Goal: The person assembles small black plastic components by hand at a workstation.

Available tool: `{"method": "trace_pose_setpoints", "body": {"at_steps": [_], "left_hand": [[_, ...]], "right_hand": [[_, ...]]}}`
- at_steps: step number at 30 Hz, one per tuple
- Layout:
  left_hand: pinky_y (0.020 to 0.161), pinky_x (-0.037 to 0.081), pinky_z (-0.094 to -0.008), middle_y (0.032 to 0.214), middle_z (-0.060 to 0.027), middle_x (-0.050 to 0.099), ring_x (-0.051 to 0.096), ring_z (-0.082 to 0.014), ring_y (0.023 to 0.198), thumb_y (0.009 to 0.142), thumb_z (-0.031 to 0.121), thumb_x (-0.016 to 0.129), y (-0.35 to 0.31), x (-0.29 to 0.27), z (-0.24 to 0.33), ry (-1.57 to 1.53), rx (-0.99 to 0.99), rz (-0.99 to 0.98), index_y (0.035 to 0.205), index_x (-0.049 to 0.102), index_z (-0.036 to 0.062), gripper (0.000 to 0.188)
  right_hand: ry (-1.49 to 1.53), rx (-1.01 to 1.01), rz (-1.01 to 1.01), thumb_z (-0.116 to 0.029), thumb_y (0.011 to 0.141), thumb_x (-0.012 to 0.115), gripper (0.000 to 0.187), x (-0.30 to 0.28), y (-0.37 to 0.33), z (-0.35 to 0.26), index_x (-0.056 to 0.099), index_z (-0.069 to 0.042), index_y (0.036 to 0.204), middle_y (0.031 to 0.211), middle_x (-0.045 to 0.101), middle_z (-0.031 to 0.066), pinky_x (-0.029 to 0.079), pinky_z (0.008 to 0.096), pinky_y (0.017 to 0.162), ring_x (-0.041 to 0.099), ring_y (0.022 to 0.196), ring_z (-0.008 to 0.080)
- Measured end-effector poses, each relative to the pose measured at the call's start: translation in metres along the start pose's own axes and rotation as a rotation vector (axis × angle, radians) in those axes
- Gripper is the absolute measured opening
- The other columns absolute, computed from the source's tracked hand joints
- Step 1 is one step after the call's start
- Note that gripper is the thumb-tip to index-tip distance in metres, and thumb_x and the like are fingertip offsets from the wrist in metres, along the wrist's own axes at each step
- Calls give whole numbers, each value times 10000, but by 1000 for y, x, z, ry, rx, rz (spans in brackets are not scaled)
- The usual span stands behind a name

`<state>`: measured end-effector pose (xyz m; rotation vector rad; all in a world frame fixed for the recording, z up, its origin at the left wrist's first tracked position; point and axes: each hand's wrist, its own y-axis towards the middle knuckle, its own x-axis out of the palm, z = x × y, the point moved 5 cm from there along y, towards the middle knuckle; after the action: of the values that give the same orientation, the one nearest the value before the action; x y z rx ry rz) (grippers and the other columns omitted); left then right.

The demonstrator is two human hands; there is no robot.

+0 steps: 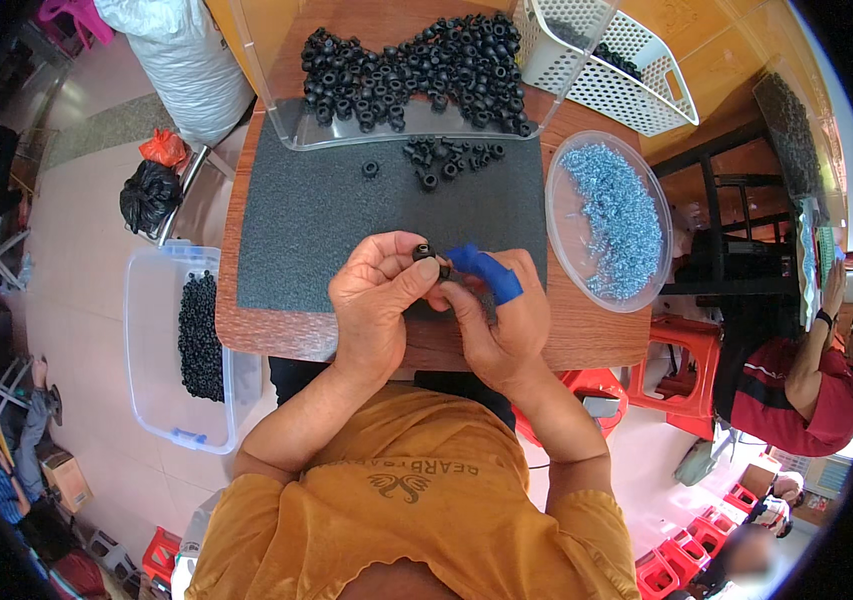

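Note:
Over the front of a dark grey mat (306,220), my two hands meet at a small black ring-shaped part (423,252). My left hand (376,285) pinches this part between thumb and fingers. Close against it, my right hand (506,320) is closed, with blue tape wrapped round its index finger; the fingertips meet at a dark piece, and what they grip is hidden. Farther up the mat lies a loose group of the same black parts (446,160), and one single part (370,169) sits apart to the left.
A clear tray (291,125) heaped with black parts stands at the table's back. Right of the mat is a round clear dish (558,235) of small pale blue pieces. A white perforated basket (661,105) is behind it. On the floor at left sits a clear bin (151,350) with black parts.

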<state>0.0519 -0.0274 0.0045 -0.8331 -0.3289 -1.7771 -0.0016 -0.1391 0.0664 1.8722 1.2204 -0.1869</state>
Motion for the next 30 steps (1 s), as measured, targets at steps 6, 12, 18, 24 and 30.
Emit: {"method": "trace_pose_setpoints", "body": {"at_steps": [6,12,18,24,30], "left_hand": [[621,509,-231,873,-103,632,597,-136,689,828,2,633,-5,3,1,50,23,-33,1025,516,-25,231],[683,506,-225,901,-87,625,585,-110,763,846,-8,618,-12,5,4,171,179,-19,1055,506,-9,237],[742,479,-209,939,-70,614,578,-97,821,847,-12,619,-17,5,6,346,342,-40,1070,501,-18,252],[744,477,-207,940,-59,613,572,-85,828,838,-10,631,-13,4,9,244,210,-116,1062,523,-25,249],[727,461,-194,924,-22,599,556,-66,821,820,-3,654,-14,1,9,390,86,-150,1038,576,-19,232]], "right_hand": [[26,57,3,5,718,689,268,-3,-5,-1,598,-1,969,828,610,121,474,326,612,595,705,270],[557,530,96,-7,803,667,215,6,-17,17,577,36,994,889,643,99,499,239,645,613,696,117],[890,738,125,32,801,647,265,17,-22,21,574,17,1055,938,635,81,480,229,754,582,829,109],[877,740,147,28,808,647,240,12,-23,25,567,35,1034,909,636,94,510,260,715,606,784,131],[845,795,4,20,789,663,214,3,-12,34,589,33,990,882,640,82,501,245,700,608,774,117]]}}
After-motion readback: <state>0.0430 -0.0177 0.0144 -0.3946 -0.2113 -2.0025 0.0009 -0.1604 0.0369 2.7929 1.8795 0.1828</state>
